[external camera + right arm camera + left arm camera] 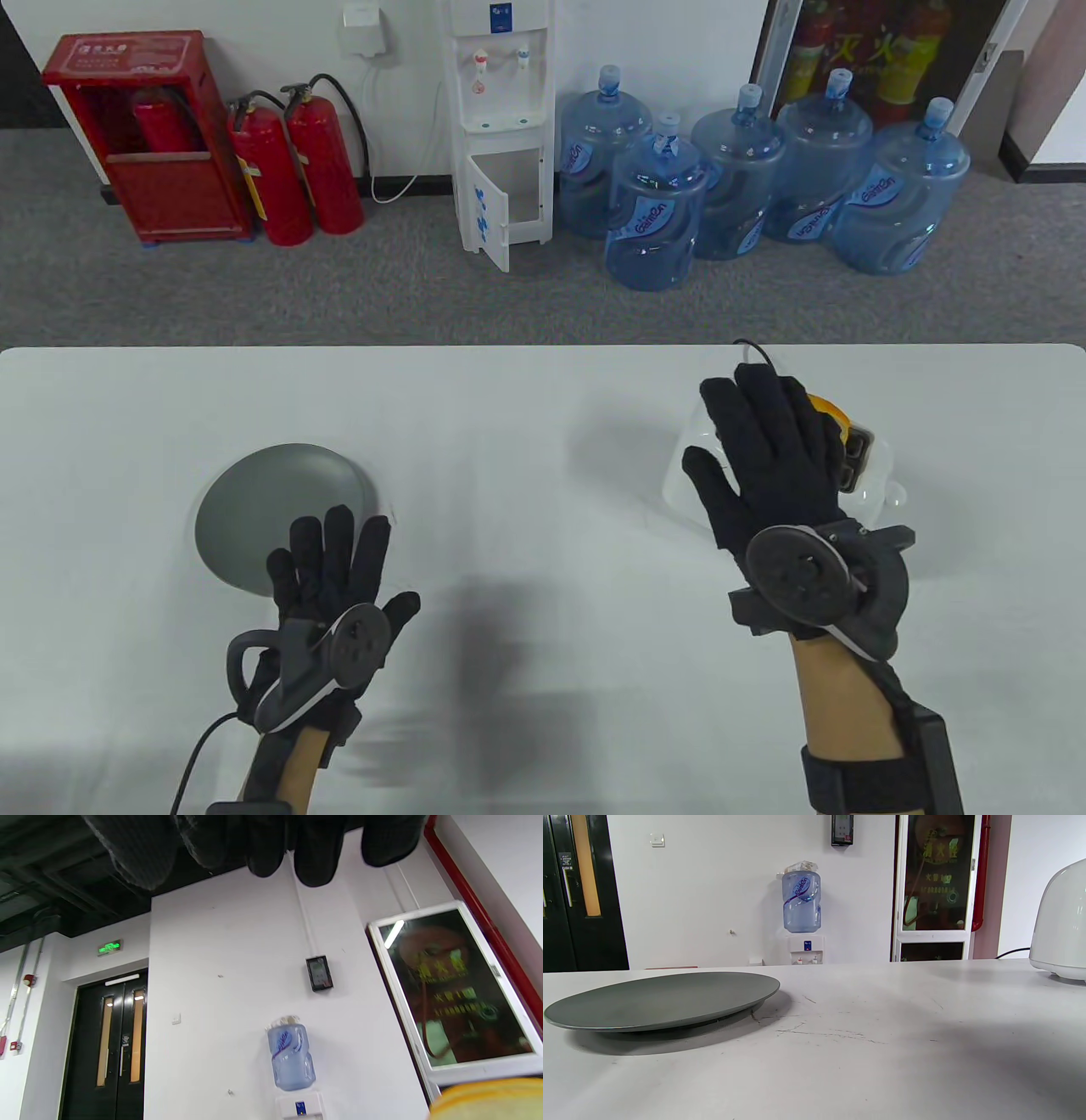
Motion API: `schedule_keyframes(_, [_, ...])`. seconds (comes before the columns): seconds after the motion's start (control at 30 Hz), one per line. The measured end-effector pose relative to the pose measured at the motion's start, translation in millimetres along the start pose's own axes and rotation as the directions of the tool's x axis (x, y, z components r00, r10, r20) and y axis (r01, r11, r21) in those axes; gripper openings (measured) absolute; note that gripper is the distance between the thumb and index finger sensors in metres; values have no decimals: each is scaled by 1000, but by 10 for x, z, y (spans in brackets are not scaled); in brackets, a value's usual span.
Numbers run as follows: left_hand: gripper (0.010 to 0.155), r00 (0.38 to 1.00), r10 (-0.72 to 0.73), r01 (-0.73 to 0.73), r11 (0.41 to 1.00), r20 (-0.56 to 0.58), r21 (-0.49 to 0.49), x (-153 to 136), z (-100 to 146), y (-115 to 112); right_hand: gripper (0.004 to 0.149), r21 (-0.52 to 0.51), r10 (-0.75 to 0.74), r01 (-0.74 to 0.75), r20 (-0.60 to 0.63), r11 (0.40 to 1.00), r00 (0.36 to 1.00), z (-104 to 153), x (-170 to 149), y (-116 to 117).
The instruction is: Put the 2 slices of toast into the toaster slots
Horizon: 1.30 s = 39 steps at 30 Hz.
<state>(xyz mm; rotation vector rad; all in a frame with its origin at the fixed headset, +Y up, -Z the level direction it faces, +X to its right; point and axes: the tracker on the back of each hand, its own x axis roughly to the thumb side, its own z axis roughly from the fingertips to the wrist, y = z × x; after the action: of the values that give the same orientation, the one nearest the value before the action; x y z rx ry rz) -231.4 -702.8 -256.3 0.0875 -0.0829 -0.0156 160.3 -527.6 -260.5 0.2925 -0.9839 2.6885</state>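
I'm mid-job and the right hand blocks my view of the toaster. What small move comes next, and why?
Probably press down gently with the right hand. It lies flat and open over the white toaster, and a yellow toast edge still shows beside its fingers. The grey plate is empty.

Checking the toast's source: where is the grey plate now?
In the table view the grey plate sits on the table's left side, just ahead of the left hand, far from the white toaster.

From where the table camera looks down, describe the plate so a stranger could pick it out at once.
Start at the white table and go to its left half, just ahead of the left hand, whose fingertips overlap its near rim. The plate is a round, shallow, matte grey dish with nothing on it, unlike the glossy white toaster under the right hand.
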Motion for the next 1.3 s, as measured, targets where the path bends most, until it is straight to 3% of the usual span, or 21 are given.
schedule_keyframes(0.3, [80,1000,1,-1,1000,8,3,8,0,0,65,-20,23,-22,56,1000,998,255,293,173])
schedule_keyframes(0.47, [80,1000,-4,4,1000,22,6,47,7,-1,65,27,25,-27,70,999,997,442,395,351])
schedule_keyframes(0.73, [80,999,-15,15,1000,30,1,77,8,-13,66,88,33,-40,78,995,996,696,425,584])
schedule_keyframes(1.3, [80,999,-20,20,1000,28,-6,82,16,1,67,160,1,-13,76,987,997,901,427,853])
